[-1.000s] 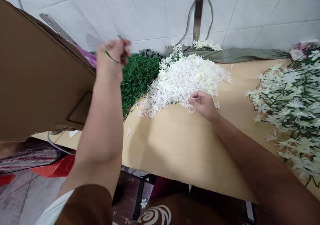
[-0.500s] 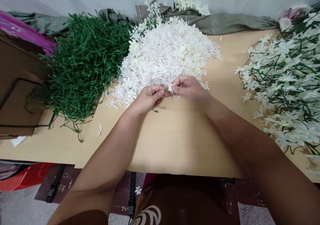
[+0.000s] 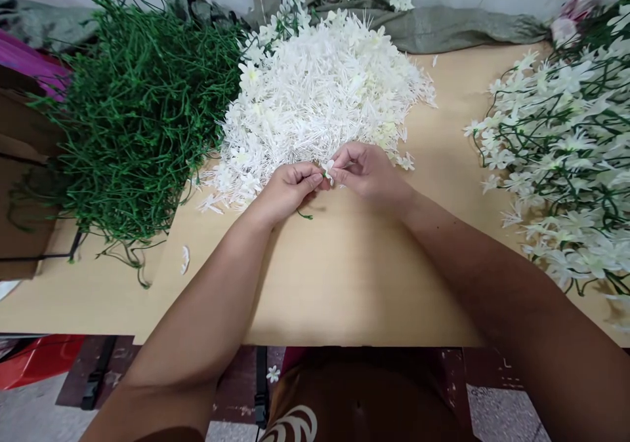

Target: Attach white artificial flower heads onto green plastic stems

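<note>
At centre frame I see my left hand (image 3: 288, 189) pinching a thin green stem (image 3: 304, 215) in a narrow grip, its tail curling below onto the bench (image 3: 354, 278). My right hand (image 3: 367, 173) pinches a small white flower (image 3: 328, 167) against it, just below the white flower pile (image 3: 319, 94).
</note>
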A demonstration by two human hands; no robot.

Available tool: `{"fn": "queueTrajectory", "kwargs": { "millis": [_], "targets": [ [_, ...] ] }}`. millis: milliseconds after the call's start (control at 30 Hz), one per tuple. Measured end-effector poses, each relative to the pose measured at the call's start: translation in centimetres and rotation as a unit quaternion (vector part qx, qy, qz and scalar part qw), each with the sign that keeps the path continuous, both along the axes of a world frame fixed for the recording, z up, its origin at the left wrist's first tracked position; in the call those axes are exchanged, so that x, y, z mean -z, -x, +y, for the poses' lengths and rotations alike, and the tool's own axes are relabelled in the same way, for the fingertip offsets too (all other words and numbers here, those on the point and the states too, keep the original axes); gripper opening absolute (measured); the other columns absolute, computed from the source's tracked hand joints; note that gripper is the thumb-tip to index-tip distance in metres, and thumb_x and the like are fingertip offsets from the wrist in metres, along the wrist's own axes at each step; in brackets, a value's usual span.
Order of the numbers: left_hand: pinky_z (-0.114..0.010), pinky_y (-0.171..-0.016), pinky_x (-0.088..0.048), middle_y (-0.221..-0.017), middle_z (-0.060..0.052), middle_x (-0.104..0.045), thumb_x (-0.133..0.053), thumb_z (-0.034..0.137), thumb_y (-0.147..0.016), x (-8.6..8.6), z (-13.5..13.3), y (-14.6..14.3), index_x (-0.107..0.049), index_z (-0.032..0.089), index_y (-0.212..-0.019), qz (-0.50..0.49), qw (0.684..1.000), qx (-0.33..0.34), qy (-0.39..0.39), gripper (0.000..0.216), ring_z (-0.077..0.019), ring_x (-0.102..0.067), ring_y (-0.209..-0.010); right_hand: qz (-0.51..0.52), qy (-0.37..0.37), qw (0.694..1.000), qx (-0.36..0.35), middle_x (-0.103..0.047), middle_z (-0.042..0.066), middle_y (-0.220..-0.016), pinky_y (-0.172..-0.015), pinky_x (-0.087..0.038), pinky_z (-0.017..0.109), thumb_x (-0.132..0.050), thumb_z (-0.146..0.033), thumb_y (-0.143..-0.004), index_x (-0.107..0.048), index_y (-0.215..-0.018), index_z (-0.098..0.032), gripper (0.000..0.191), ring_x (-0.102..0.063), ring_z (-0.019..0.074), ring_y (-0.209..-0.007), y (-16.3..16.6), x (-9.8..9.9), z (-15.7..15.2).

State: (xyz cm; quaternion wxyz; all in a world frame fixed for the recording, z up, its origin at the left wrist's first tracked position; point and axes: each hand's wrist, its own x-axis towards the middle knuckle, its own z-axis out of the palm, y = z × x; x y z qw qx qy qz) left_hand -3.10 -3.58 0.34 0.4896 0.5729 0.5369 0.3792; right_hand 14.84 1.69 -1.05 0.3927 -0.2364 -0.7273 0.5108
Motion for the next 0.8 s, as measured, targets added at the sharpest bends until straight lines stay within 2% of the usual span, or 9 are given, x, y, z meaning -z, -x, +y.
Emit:
{"fn": "queueTrajectory", "kwargs": {
  "millis": [133, 267, 433, 567, 800],
  "targets": [
    [-0.023, -0.045, -0.026, -0.052, 0.001, -0.048, -0.076, 0.046, -0.07, 0.22, 0.12, -0.1, -0.063, 0.016, -0.064, -0.005, 1.0, 0.002, -0.002, 0.033, -0.0086, -0.038, -0.047, -0.035, -0.051, 0.998, 0.014, -0.064, 0.003, -0.08, -0.068, -0.05, 0.027, -0.071, -0.029, -0.081, -0.055, -0.071, -0.019, 0.02, -0.06, 0.0129, -0.076, 0.09, -0.09, -0.24],
    [-0.024, -0.044, -0.025, -0.05, 0.002, -0.046, -0.075, 0.042, -0.071, 0.13, 0.16, -0.23, -0.06, 0.017, -0.06, 0.005, 1.0, 0.004, -0.003, 0.031, -0.0091, -0.037, -0.046, -0.06, -0.013, 0.998, 0.007, -0.066, 0.004, -0.08, -0.067, -0.05, 0.028, -0.073, -0.028, -0.078, -0.055, -0.07, -0.019, 0.021, -0.06, 0.0134, -0.073, 0.05, -0.32, -0.41],
    [-0.025, -0.047, -0.029, -0.052, 0.001, -0.048, -0.069, 0.031, -0.074, -0.12, 0.09, -0.44, -0.057, 0.017, -0.057, 0.033, 0.999, 0.011, -0.008, 0.025, -0.0098, -0.039, -0.049, -0.085, 0.018, 0.996, 0.006, -0.061, 0.001, -0.068, -0.059, -0.043, 0.026, -0.066, -0.016, -0.077, -0.056, -0.07, -0.018, 0.012, -0.055, 0.0102, -0.06, 0.04, -0.41, -0.42],
    [-0.024, -0.049, -0.031, -0.052, 0.001, -0.047, -0.062, 0.026, -0.075, -0.05, 0.13, -0.67, -0.055, 0.017, -0.056, 0.06, 0.998, 0.005, -0.015, 0.022, -0.0102, -0.04, -0.051, -0.116, -0.012, 0.993, 0.034, -0.055, -0.002, -0.061, -0.057, -0.038, 0.026, -0.065, -0.012, -0.075, -0.055, -0.066, -0.018, 0.014, -0.047, 0.0089, -0.056, 0.05, -0.62, -0.49],
    [-0.024, -0.056, -0.035, -0.058, 0.0, -0.055, -0.059, 0.02, -0.073, 0.33, 0.46, -1.01, -0.057, 0.016, -0.057, 0.082, 0.996, -0.001, -0.031, 0.017, -0.0115, -0.048, -0.058, -0.142, -0.055, 0.986, 0.06, -0.058, 0.0, -0.065, -0.06, -0.04, 0.028, -0.067, -0.011, -0.072, -0.053, -0.064, -0.019, 0.018, -0.048, 0.0106, -0.059, 0.32, -0.53, -0.54]
  ]
}}
